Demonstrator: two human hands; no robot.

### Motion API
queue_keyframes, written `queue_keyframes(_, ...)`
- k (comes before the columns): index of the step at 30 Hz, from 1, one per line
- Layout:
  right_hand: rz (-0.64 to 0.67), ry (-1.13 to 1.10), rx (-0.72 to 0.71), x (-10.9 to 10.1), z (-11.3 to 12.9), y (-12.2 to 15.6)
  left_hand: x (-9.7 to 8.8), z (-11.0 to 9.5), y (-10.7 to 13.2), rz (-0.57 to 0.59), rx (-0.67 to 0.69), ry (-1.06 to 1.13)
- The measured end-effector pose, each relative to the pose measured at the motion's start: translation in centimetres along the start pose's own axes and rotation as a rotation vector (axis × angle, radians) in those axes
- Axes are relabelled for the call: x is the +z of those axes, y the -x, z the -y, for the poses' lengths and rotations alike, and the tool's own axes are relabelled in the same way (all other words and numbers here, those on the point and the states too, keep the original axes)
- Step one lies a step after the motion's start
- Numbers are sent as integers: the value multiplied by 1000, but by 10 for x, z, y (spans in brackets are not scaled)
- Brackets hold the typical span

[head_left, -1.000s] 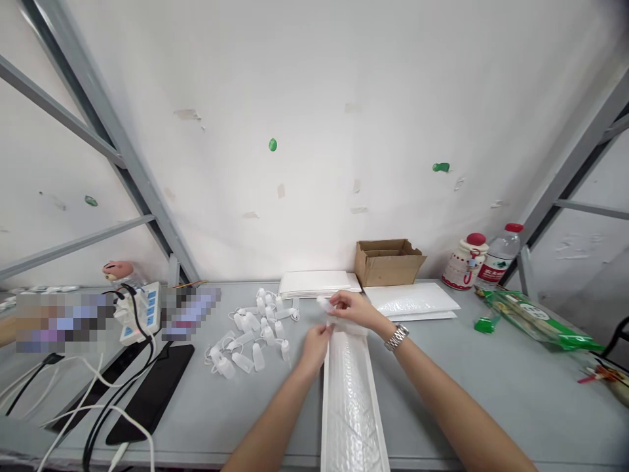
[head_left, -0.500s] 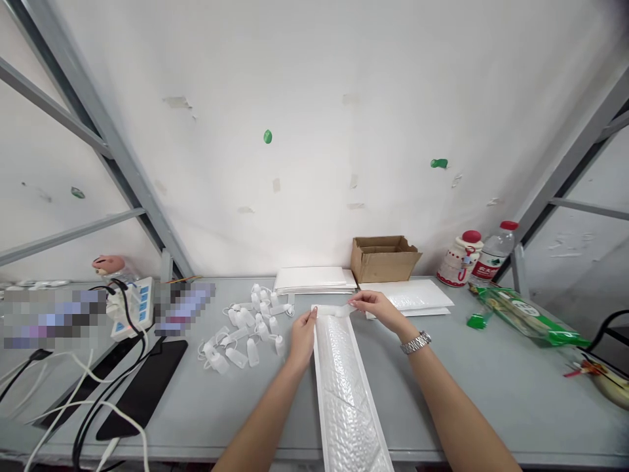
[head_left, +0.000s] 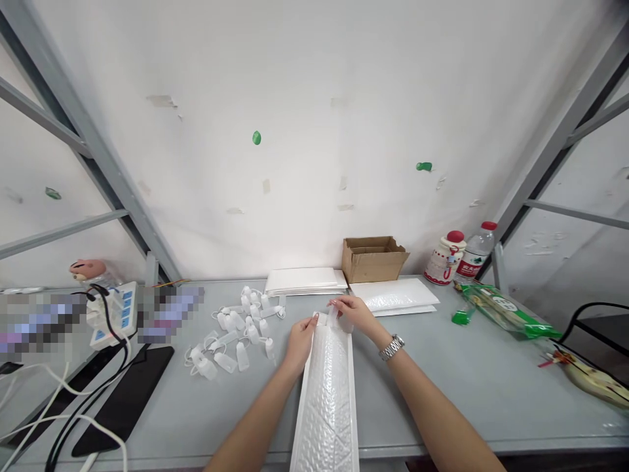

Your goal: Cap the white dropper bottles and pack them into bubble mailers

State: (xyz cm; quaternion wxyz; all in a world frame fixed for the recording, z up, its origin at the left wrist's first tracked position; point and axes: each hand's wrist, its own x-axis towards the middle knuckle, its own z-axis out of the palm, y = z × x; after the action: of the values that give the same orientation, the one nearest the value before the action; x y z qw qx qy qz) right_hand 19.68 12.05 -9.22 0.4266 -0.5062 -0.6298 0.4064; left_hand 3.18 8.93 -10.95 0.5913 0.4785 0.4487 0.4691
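Note:
A long white bubble mailer (head_left: 328, 393) runs from the table's front edge toward the middle, its far end between my hands. My left hand (head_left: 301, 342) is closed on the far left corner of the mailer, thumb on top. My right hand (head_left: 358, 316) is closed in a pinch at the far right corner, with a small translucent piece (head_left: 333, 313) at its fingertips; its exact kind is unclear. To the left of my left hand lies a loose pile of small translucent white plastic pieces with loops (head_left: 242, 356), looking like little bottles.
Behind my hands are a stack of flat white mailers (head_left: 305, 280), more bubble mailers (head_left: 396, 296) and an open cardboard box (head_left: 376, 262). On the right stand a red-capped jar (head_left: 443, 260), a water bottle (head_left: 476, 254) and a green food packet (head_left: 508, 311). Cables and a power strip (head_left: 115, 314) lie left.
The view has turned slightly right. My right hand has moved in closer to my left, bringing the translucent piece over the mailer's end. The mailer's near end has swung left.

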Motion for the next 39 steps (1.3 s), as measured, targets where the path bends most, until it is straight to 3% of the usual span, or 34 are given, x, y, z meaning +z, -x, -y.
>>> queue_keyframes(5, 14, -73, 32, 20, 0, 6, -3, 1, -2, -114, 17, -47)
queue_keyframes(8, 4, -8, 11, 27, 2, 11, -5, 3, -2, -151, 15, -52)
queue_keyframes(12, 44, 144, -31, 28, 4, 15, -7, 5, -2, -189, 32, -45)
queue_keyframes(19, 208, 217, -83, 25, 11, 20, -6, 1, -2, -190, 59, -62)
queue_keyframes(23, 154, 292, -102, 28, 14, 22, -5, -4, 0, -205, 68, -49)
queue_keyframes(29, 46, 195, -96, 40, 18, 28, -7, -5, -2, -232, 80, -37)
queue_keyframes(34, 141, 232, -106, 43, 19, 30, -8, -3, -3, -224, 103, -34)
queue_keyframes(39, 360, 167, 25, 39, 12, 27, -4, 0, -4, -210, 87, -25)
